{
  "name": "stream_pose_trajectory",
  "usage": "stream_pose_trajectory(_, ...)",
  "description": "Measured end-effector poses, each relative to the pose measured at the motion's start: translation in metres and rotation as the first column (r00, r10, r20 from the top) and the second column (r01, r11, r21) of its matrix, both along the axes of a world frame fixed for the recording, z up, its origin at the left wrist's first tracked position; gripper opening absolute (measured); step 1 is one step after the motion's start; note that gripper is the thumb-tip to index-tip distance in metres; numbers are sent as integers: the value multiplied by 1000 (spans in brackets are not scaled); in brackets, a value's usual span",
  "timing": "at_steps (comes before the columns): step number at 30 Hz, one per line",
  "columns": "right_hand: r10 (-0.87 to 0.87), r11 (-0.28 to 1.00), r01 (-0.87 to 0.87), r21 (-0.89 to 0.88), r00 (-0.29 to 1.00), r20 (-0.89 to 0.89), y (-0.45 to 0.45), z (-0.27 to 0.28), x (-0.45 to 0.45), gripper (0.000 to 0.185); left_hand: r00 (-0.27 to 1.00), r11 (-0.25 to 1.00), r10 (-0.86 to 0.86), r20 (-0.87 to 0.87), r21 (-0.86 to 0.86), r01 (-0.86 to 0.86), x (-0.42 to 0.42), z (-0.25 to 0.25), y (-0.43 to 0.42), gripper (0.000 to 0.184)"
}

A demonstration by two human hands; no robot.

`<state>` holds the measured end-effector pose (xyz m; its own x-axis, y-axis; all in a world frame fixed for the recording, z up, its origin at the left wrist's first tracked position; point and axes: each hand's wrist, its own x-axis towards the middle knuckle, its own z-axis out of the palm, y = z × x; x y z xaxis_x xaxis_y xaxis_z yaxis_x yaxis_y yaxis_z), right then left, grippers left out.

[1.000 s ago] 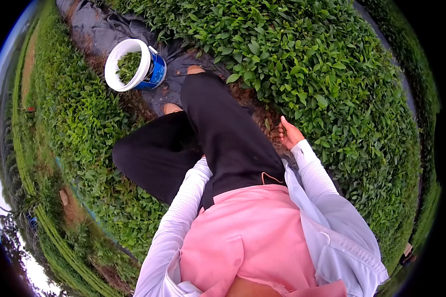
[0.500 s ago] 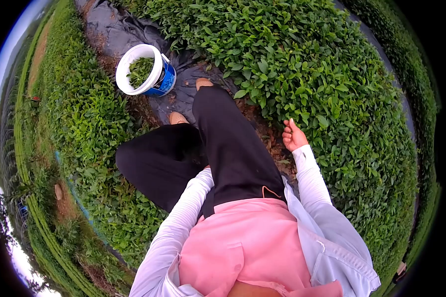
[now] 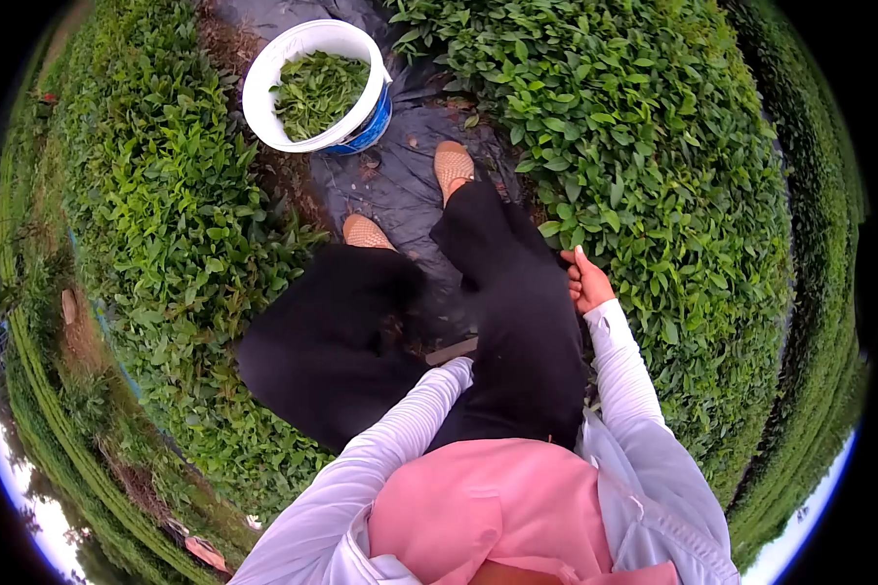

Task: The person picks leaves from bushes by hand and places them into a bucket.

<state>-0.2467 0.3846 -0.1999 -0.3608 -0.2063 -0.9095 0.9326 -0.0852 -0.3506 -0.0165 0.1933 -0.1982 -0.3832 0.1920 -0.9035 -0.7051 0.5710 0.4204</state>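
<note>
My right hand [image 3: 589, 281] is beside the leafy hedge on the right, just outside my right knee, with its fingers curled and pressed together; whatever they hold, if anything, is too small to name. My left hand is hidden between my legs, past the end of the white sleeve [image 3: 449, 378]. Close to that cuff a flat greyish strip [image 3: 453, 351] shows between my black trouser legs. Ahead of my feet stands a white and blue bucket [image 3: 262, 97] with loose green leaves [image 3: 320, 95] inside.
Dense green bushes rise on the left [image 3: 166, 224] and on the right [image 3: 644, 146]. Between them runs black ground sheeting [image 3: 410, 195] with patches of brown soil, where both my tan shoes [image 3: 454, 167] rest.
The view has tilted, so the bucket appears larger and higher. My legs have moved apart, showing the sheeting and the greyish strip. My left sleeve has shifted right and forward between them.
</note>
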Motion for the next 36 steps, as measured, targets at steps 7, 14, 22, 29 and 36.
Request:
stream_pose_trajectory(7, 53, 996, -57, 74, 997, 56, -55, -63, -30, 45, 998, 995, 21, 57, 93, -27, -25, -10, -22, 41)
stream_pose_trajectory(14, 79, 987, -87, 137, 995, 60, -32, -81, -47, 47, 994, 987, 57, 88, 142, -69, -69, -18, -50, 40)
stream_pose_trajectory(22, 290, 935, -288, 207, 957, 23, -93, -11, -88, 34, 991, 979, 62, 114, 184, -83, -137, -29, -104, 39)
stream_pose_trajectory(29, 332, 923, -328, 202, 943, 20, -150, 82, -144, 18, 998, 998, 49, -28, 48, -47, -166, 1, -191, 39)
stream_pose_trajectory(36, 186, 981, -150, 120, 899, -397, -159, 78, -182, 25, 969, 997, -24, -247, -75, 6, -203, -33, -232, 39)
